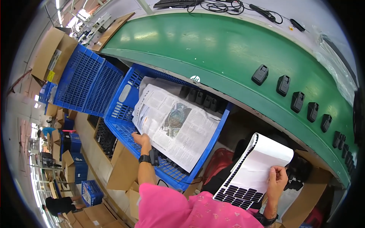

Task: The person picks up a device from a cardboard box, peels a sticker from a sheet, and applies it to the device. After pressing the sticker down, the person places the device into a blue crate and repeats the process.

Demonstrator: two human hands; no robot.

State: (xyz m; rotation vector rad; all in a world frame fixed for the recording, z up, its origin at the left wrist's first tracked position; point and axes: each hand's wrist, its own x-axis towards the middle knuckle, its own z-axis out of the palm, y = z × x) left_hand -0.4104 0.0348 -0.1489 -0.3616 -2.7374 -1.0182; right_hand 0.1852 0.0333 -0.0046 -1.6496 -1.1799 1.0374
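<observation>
My left hand (pixel 143 140) reaches over the near wall of a blue plastic crate (pixel 121 131), its fingers curled at the left edge of a printed newspaper sheet (pixel 194 135); some of the fingers are hidden. Several small black device bodies (pixel 199 97) stand in the crate along the newspaper's far edge, and more dark pieces show under its near edge. In front of me, my right hand (pixel 277 178) pinches a white sheet of black stickers (pixel 262 157) by its right edge. The sheet's top is folded over, and rows of dark oblong stickers show at the bottom.
On the green workbench (pixel 182 41), several black devices (pixel 283 85) stand in a line down the right side. Cables (pixel 222 7) lie on the ledge behind. Stacked blue crates (pixel 85 83) and cardboard boxes (pixel 127 167) are on the left. A person (pixel 59 205) is at the lower left.
</observation>
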